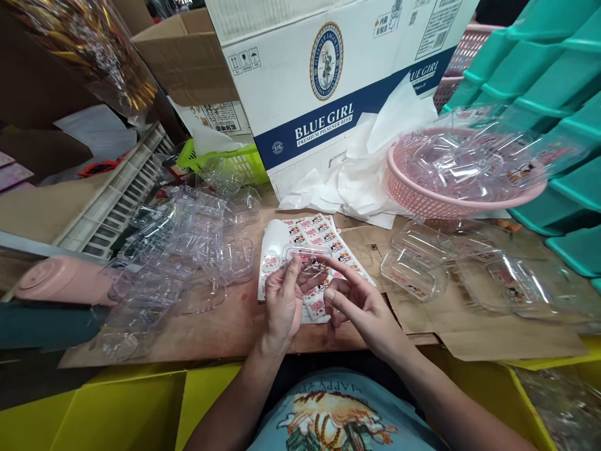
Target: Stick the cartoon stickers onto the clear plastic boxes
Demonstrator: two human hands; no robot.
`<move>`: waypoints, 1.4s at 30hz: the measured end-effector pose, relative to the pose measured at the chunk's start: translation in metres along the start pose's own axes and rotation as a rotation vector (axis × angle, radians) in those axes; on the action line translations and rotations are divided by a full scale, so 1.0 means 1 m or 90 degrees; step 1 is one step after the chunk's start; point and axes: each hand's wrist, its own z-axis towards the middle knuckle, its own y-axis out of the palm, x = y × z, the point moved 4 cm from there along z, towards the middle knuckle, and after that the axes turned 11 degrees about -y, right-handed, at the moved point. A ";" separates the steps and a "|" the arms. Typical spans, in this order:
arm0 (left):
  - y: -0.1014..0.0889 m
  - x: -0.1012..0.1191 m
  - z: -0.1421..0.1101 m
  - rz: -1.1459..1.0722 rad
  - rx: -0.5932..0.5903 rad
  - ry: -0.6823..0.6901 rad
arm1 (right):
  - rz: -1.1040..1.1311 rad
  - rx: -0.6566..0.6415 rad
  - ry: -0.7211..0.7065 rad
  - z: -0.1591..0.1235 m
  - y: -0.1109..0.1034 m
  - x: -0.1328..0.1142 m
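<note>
I see a small packing workshop: a cluttered counter (244, 326) with piled clear plastic boxes (188, 250), sticker sheets (328, 235), a beer carton (319, 81), stacked teal crates (539, 75) and a pink basket (422, 194).

A cluttered packing corner around a wooden bench

We see a brown bench (235, 326) under even indoor light; at the far side stands a white and blue carton (323, 75), with stacked teal crates (539, 69) far right, a white slatted crate (117, 194) left, and yellow bins (122, 413) along the near edge.
</note>
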 end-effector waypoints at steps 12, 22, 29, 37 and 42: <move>0.004 0.005 -0.007 0.029 0.004 0.055 | -0.789 -0.019 -0.285 -0.013 -0.011 -0.007; 0.026 0.016 -0.021 0.431 -0.096 0.140 | -0.777 0.158 -0.377 -0.030 -0.086 -0.102; -0.027 0.037 0.033 1.032 0.191 0.404 | -1.171 0.210 -0.445 -0.024 -0.148 -0.093; -0.031 0.049 0.033 0.628 0.143 0.455 | -0.588 0.049 -0.477 0.024 -0.036 -0.060; -0.009 0.062 0.004 0.367 0.103 0.458 | -0.364 -0.020 -0.228 0.069 0.003 -0.014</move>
